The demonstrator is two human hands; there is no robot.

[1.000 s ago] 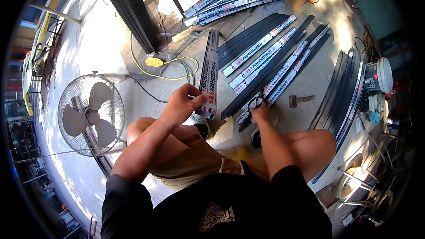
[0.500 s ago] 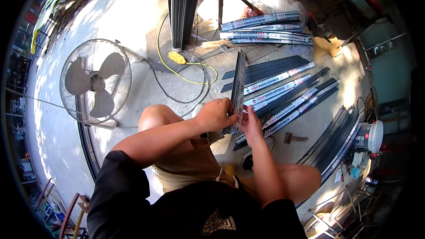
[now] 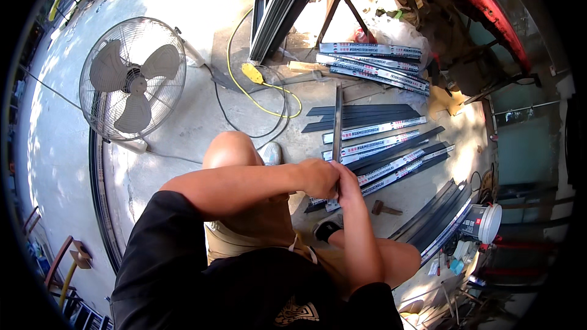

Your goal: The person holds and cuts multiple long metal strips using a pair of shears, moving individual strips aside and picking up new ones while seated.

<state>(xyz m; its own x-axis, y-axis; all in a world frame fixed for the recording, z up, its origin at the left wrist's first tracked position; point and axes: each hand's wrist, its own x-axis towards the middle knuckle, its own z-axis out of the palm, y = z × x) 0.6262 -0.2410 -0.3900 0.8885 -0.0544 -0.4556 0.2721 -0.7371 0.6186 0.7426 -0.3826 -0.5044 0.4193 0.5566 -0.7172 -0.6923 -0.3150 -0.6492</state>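
Observation:
A long, narrow dark metal profile strip (image 3: 338,123) points away from me, seen nearly edge-on. Its near end disappears into my two hands, which meet in front of my knees. My left hand (image 3: 320,177) is closed on it, knuckles up. Pressed against that hand from the right, my right hand (image 3: 349,186) also grips the strip, its fingers partly hidden. Beyond and to the right of my hands, several similar strips with printed white film (image 3: 382,123) lie fanned out on the concrete, among plain dark strips (image 3: 367,111).
A large floor fan (image 3: 132,73) stands at left. Tall dark profiles (image 3: 287,12) rise ahead beside a yellow cable (image 3: 230,55) with a yellow connector (image 3: 251,73). More wrapped strips (image 3: 370,49) are stacked farther back. A hammer (image 3: 385,208) and a bucket (image 3: 489,223) sit at right.
The held strip has turned from showing its printed face to nearly edge-on. My hands have closed together at its near end. The whole view has shifted slightly.

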